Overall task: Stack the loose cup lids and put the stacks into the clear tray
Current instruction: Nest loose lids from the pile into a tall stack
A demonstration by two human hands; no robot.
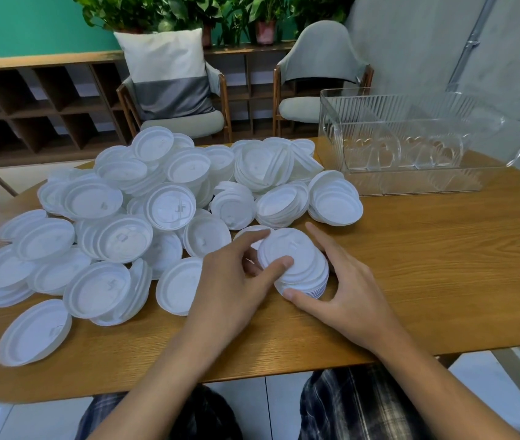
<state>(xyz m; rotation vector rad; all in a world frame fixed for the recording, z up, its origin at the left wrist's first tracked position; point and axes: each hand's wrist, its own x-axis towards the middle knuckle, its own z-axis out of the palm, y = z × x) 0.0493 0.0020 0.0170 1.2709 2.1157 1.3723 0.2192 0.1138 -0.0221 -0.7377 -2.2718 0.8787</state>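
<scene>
**Tray lies beyond and to the right of the held stack**

The table (426,265) carries the pile (169,208) of loose lids, spread left of the grip and beyond it. The tray (411,100) stands well apart, beyond and to the right, with its long axis running left to right. The stack (293,265) sits on the table between both hands. The right hand (347,296) pinches it between thumb and forefinger. The left hand (230,281) presses its thumb on top, with curled fingers at the stack's left edge. The right hand is nearer the tray, so it is the likelier one to carry the stack.
</scene>
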